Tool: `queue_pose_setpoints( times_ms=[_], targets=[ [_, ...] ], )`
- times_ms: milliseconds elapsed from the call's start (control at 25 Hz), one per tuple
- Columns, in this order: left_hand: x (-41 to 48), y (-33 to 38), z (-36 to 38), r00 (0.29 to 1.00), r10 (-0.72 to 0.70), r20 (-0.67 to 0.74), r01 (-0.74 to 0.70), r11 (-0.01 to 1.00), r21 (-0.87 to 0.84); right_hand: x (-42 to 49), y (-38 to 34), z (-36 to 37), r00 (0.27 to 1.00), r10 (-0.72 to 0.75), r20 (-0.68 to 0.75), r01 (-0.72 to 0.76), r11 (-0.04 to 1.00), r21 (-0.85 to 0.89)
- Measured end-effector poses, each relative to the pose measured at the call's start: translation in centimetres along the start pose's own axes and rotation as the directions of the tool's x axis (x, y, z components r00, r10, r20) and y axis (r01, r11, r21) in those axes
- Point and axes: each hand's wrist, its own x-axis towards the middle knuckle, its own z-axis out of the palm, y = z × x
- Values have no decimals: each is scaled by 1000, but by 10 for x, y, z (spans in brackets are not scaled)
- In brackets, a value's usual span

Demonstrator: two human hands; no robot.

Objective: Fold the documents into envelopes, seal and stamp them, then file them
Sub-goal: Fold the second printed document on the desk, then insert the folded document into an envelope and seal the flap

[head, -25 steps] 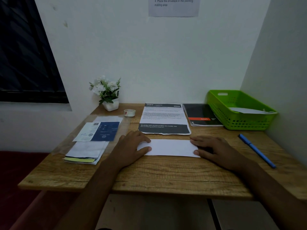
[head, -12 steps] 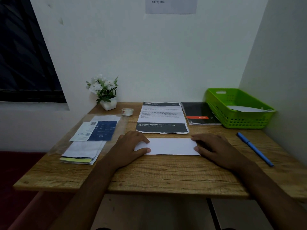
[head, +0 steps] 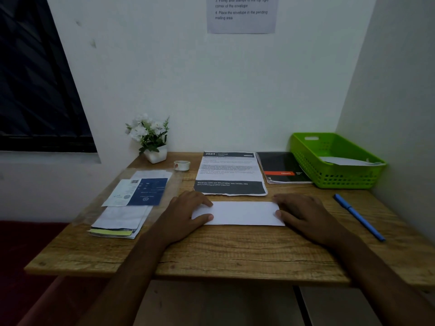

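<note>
Two hands lie flat on a wooden surface (head: 235, 255), one at each end of a white slip of paper (head: 244, 212); whether that slip is an envelope or a folded sheet cannot be told. The left hand (head: 188, 214) rests on the slip's left end with fingers spread and loosely straight, thumb on the near edge. The right hand (head: 303, 214) rests on the right end, fingers likewise flat and gripping nothing. The slip lies flat near the middle of the surface, its long edges parallel to the front edge.

Just beyond the slip lies a printed document (head: 229, 172) with a dark band at its near end. Beyond and to the right of the slip is a dark notebook (head: 280, 167) with an orange label, and further right a green basket (head: 341, 182) holding a white sheet (head: 346, 161). Right of the slip, well apart from it, a blue pen (head: 357, 216) lies at a slant. Left of the slip sits a stack of papers (head: 122, 220) with a blue-and-white leaflet (head: 141, 191) on top, under what looks like clear plastic. Beyond and left of the slip stand a tape roll (head: 181, 165) and a small potted plant (head: 150, 140) with white flowers.

Far behind the slip rises a white wall carrying a printed notice (head: 241, 15). A second wall closes the right side, making a corner. High to the left is a dark window (head: 35, 90). Below the surface's left edge the floor (head: 23, 255) looks dark red.
</note>
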Motion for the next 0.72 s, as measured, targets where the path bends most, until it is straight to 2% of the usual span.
queue_pose_setpoints(
  times_ms=[440,720],
  targets=[
    [-3,9,-5,997,12,-79,-15,999,-32,-2,-14,-2,996,-74,-45,74,997,-14],
    [-15,11,-14,990,11,-140,-27,993,-111,0,-39,5,962,-272,-4,271,960,-68]
  ],
)
